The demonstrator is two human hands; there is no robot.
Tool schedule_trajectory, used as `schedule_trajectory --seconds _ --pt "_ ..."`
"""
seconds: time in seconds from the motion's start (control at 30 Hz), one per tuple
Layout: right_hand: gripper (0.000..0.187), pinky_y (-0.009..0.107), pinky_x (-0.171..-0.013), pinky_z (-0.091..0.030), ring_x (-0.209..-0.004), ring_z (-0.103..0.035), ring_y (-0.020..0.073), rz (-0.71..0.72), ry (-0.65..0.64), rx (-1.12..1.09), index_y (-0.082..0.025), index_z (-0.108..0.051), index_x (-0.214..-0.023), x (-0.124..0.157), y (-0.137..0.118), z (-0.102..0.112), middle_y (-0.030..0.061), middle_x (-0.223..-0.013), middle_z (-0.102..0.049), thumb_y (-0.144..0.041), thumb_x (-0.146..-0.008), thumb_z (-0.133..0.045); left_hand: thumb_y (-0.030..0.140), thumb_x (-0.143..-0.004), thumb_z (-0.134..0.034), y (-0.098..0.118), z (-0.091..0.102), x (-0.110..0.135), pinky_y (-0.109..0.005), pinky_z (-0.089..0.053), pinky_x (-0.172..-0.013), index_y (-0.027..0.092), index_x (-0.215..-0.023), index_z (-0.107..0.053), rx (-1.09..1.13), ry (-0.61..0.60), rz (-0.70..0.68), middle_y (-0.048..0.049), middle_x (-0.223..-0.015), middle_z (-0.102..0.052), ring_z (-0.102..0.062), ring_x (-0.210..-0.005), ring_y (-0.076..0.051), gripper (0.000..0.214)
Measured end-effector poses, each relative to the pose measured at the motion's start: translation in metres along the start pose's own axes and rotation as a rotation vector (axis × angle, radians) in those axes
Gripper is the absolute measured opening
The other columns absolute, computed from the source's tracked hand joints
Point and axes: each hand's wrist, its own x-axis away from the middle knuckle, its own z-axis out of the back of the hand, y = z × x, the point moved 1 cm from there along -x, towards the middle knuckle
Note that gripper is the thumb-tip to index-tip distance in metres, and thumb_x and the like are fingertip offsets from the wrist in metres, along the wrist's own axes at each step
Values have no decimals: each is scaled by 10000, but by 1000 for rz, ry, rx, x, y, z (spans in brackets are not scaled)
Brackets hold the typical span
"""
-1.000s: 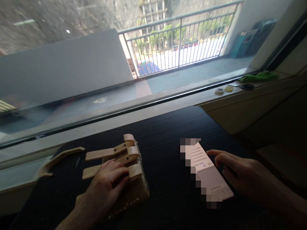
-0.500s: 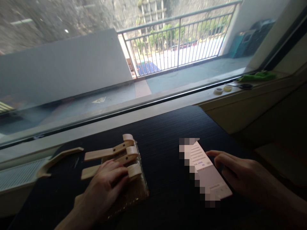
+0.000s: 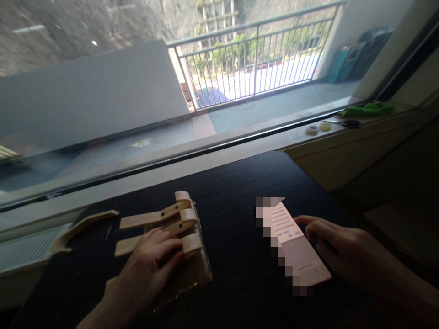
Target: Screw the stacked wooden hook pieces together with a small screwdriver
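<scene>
Phone (image 3: pixel 305 256): laid on desk (image 3: pixel 236 183), writing too small to be read
Left hand (image 3: pixel 149 262): fingers bent over wooden strips (image 3: pixel 187 225), grip cannot be told
Right hand (image 3: pixel 331 240): fingers held loosely apart, beside phone

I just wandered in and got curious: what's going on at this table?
A person's left hand lies over curled wooden strips, set partly on a flat slab on a dark table. The right hand is beside a lit phone, forefinger at its edge; whether it touches is unclear. Another bent wooden strip lies to the left, and two small rolls and a green cloth sit on the windowsill.
</scene>
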Motion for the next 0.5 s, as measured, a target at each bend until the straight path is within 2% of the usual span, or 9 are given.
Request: schedule_trajectory --seconds 0.5 --pt "206 248 -582 -542 -810 -736 176 -19 -17 -15 -260 -521 -901 4 2 -2 35 -1191 -691 -125 -842 -377 387 -859 -569 0 1 -2 -345 -507 -819 267 -812 -744 21 -17 -12 -35 -906 -730 -645 -883 -229 217"
